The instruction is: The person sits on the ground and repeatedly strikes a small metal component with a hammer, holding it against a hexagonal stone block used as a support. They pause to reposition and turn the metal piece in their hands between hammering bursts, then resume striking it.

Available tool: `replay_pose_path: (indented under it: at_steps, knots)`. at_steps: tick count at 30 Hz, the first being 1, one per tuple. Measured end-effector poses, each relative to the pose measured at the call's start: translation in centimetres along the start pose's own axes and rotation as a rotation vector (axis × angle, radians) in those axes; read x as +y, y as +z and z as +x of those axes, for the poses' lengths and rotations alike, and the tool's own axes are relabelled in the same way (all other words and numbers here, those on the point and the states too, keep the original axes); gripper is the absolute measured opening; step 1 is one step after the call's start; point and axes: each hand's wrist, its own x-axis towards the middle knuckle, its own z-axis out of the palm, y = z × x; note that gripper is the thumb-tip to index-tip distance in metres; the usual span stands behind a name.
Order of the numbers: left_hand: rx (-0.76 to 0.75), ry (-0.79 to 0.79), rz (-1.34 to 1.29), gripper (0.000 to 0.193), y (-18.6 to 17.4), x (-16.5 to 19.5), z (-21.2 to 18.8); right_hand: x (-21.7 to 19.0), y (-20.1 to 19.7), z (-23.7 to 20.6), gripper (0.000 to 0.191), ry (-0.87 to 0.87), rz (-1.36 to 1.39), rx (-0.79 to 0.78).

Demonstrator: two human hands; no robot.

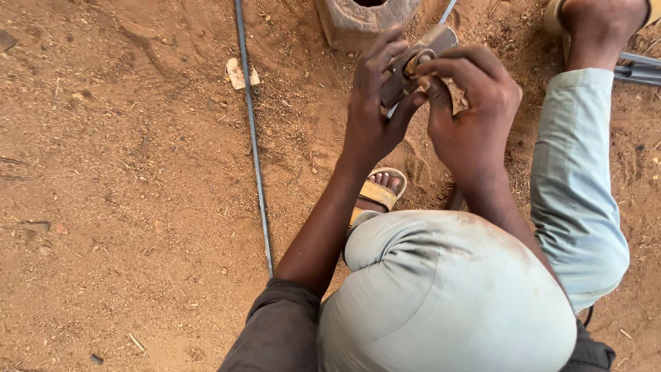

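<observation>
My left hand [372, 110] grips a flat grey metal piece [441, 38] from its left side, held up over the ground. A round brass-coloured fitting [416, 62] sits in that piece. My right hand [471, 114] pinches this fitting with thumb and fingertips. Both hands are raised above my bent knees in pale trousers [447, 296], and my sandalled left foot [379, 193] shows below them on the sandy ground.
A thin metal rod [255, 145] lies along the red-brown dirt at the left. A grey block with a hollow top [344, 24] stands at the top centre. More metal bars [640, 69] lie at the right, by my other foot [599, 21]. A small pale stone [237, 72] lies nearby.
</observation>
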Motion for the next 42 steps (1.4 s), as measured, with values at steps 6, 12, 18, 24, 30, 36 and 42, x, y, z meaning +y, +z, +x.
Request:
replay_pose_path:
  at_steps: [6, 12, 18, 24, 30, 36, 42]
  knots:
    - [-0.059, -0.258, -0.155, 0.027, 0.9, 1.0, 0.9, 0.7, -0.1, 0.7, 0.015, -0.049, -0.005, 0.002]
    - [0.062, -0.044, 0.010, 0.019, 1.9, 1.2, 1.3, 0.7, 0.1, 1.1, 0.011, 0.035, 0.131, 0.036]
    - [0.103, -0.130, -0.094, 0.014, 2.7, 1.0, 0.9, -0.1, 0.3, 1.1, 0.015, 0.038, 0.149, 0.075]
    - [0.183, 0.032, 0.046, 0.005, 3.2, 0.5, 0.9, 0.2, 0.9, 0.4, 0.020, 0.026, 0.231, 0.137]
    - [0.171, 0.032, 0.003, 0.002, 2.8, -0.1, 1.1, 7.0, 1.1, -8.0, 0.026, 0.333, 0.209, 0.290]
    - [0.181, -0.004, -0.074, 0.003, 3.4, -1.2, 0.6, 14.7, 4.3, -22.6, 0.023, 1.007, -0.109, 0.158]
    - [0.198, -0.012, -0.088, 0.004, 3.2, -1.6, 0.6, 18.3, 6.4, -27.8, 0.027, 1.024, -0.110, 0.148]
